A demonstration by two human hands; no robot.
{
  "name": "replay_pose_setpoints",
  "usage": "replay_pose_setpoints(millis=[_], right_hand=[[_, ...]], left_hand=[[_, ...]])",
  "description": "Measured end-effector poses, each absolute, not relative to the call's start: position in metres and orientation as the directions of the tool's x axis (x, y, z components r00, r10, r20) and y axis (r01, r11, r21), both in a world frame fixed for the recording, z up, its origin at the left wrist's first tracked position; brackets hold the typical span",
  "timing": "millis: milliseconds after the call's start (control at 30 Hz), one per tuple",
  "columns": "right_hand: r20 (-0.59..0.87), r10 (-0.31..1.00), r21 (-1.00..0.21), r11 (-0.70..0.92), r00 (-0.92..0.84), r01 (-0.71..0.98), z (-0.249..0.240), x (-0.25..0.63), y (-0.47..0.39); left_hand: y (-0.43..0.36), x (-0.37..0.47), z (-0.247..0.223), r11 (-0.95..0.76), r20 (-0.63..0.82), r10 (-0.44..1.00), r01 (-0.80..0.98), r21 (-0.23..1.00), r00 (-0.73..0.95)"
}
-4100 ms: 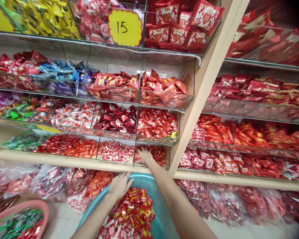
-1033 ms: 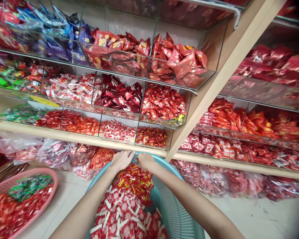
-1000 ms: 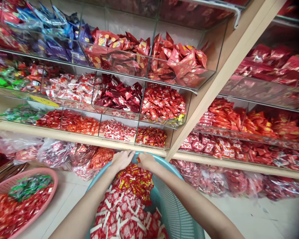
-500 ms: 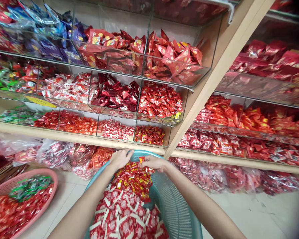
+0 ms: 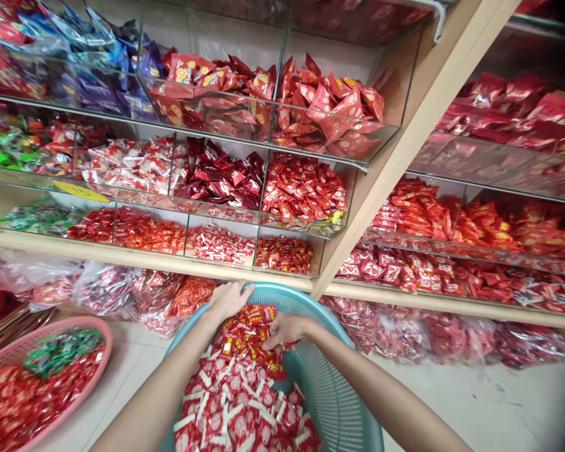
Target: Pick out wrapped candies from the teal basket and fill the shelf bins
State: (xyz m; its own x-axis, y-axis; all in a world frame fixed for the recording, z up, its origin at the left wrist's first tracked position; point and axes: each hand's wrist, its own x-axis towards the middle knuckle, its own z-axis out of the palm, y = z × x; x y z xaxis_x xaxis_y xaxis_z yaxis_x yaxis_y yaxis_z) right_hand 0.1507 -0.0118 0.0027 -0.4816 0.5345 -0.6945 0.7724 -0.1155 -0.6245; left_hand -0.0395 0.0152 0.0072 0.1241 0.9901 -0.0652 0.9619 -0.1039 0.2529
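A teal plastic basket (image 5: 327, 376) stands before me. Its near part holds red-and-white wrapped candies (image 5: 245, 402), and small red-and-yellow wrapped candies (image 5: 245, 333) lie at its far side. My left hand (image 5: 228, 300) is closed on the basket's far rim, thumb pointing right. Inside the basket, my right hand (image 5: 286, 329) reaches down with curled fingers against the red-and-yellow candies. A few wrappers show under and beside those fingers; how many it grips is hidden.
Clear-fronted shelf bins (image 5: 282, 254) full of wrapped candies rise behind the basket. A wooden upright (image 5: 386, 169) divides the shelving. On the floor, a pink basket (image 5: 101, 370) of candies stands left, and plastic bags of candy (image 5: 106, 292) lie under the shelf.
My right hand has moved down into the red-and-yellow candies, its fingers now pointing lower. My left hand stays on the rim.
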Motion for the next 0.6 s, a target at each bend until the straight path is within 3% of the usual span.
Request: replay_pose_setpoints(millis=[200,400,600], right_hand=[[-0.690,0.579,-0.607,-0.138,-0.434,0.782,0.001,0.151,-0.011],[-0.628,0.655,-0.664,-0.168,-0.421,0.729,0.013,0.161,-0.008],[-0.542,0.706,-0.837,-0.408,-0.456,0.363,0.014,0.182,0.002]], left_hand=[[0.015,-0.040,0.007,-0.113,-0.060,0.990,0.967,0.229,0.130],[0.014,-0.040,0.008,-0.115,-0.058,0.990,0.965,0.238,0.132],[0.015,-0.039,0.008,-0.111,-0.060,0.990,0.963,0.245,0.130]])
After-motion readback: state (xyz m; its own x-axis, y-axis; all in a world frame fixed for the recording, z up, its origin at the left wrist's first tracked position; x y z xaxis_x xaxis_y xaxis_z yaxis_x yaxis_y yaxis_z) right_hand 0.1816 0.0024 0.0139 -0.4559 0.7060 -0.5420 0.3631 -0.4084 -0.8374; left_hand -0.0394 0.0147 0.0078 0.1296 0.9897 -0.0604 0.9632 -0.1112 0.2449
